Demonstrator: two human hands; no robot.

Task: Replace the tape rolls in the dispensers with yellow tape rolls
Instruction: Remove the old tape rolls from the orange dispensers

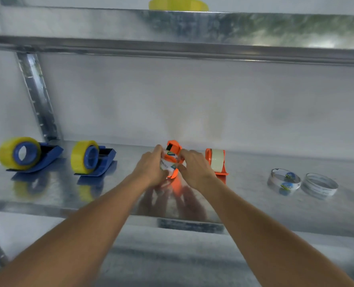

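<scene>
Over shelf (255,204), orange dispenser (173,154) sits between both hands' grip.

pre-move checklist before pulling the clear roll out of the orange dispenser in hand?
1. Left hand grips clear printed tape roll: ok.
2. Right hand holds orange plastic dispenser: ok.
3. Roll free of hub: cannot tell, fingers cover it.
4. Yellow tape roll available on upper shelf: ok.
5. Second orange dispenser swapped to yellow: not ok, clear roll loaded.
6. Two blue dispensers carry yellow: ok.
</scene>
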